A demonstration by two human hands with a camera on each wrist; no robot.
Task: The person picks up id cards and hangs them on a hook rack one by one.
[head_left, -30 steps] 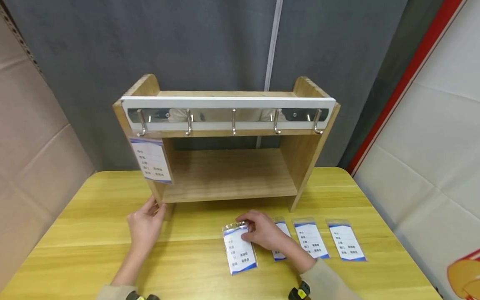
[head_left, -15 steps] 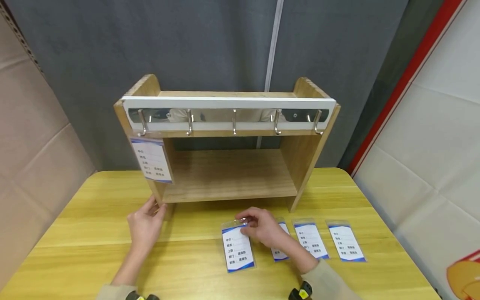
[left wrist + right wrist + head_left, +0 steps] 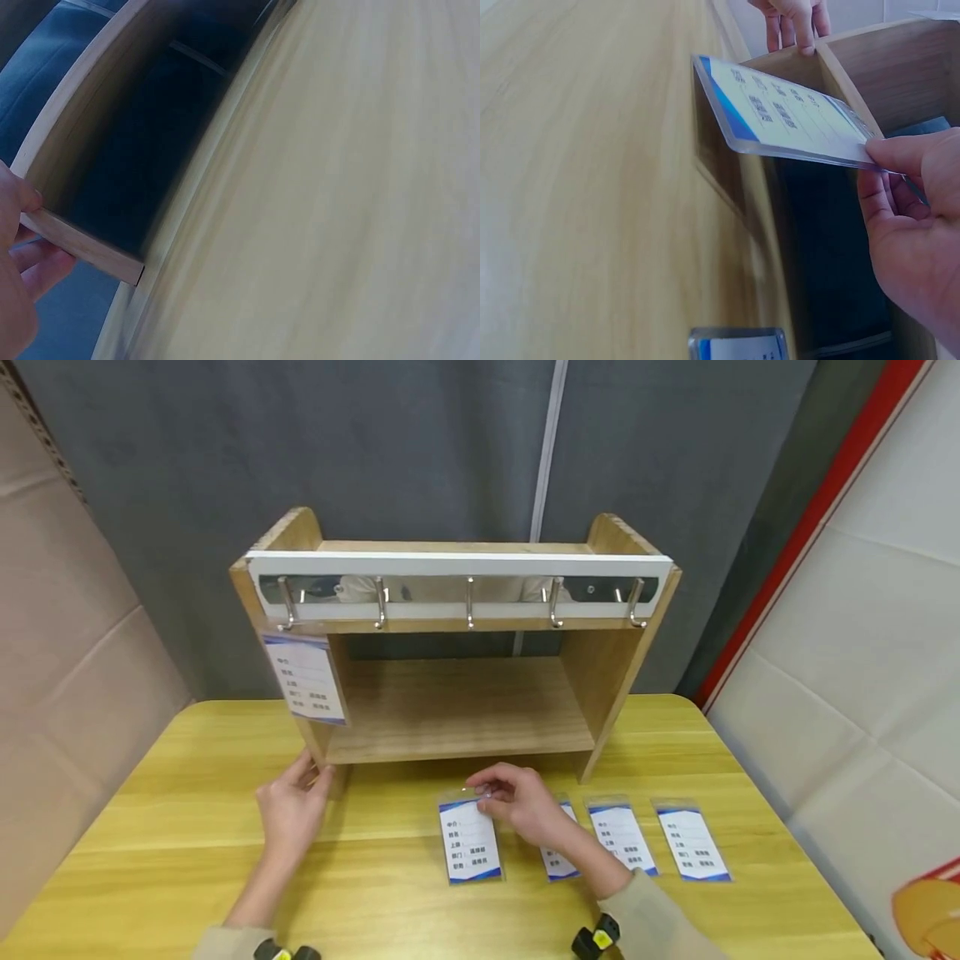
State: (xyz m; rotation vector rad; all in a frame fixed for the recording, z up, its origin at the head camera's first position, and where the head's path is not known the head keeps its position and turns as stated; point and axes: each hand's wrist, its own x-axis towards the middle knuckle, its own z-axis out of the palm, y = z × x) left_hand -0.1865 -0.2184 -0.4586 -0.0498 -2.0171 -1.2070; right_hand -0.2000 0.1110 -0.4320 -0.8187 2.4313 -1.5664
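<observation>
My right hand [image 3: 525, 810] pinches a clear-sleeved name badge [image 3: 469, 842] by its top edge, thumb on the printed face. In the right wrist view this badge [image 3: 787, 112] is tilted and raised above the table. My left hand [image 3: 288, 810] grips the lower front corner of the left side panel of a wooden shelf [image 3: 465, 702]; in the left wrist view the thumb and fingers wrap the panel's edge [image 3: 90, 247]. A white strip with several metal hooks [image 3: 470, 603] runs across the shelf's upper front. Another badge [image 3: 306, 678] hangs below the leftmost hook [image 3: 287, 603].
Right of the held badge, a badge [image 3: 558, 860] lies partly behind my right forearm. Two more badges, a middle one [image 3: 621, 837] and a far right one [image 3: 692, 843], lie beside it on the yellow wooden table [image 3: 757, 893]. A grey curtain [image 3: 420, 452] stands behind the shelf.
The right hand has moved the badge slightly away from me, toward the shelf, and its face has turned more squarely to the head view. The left hand stays at the panel.
</observation>
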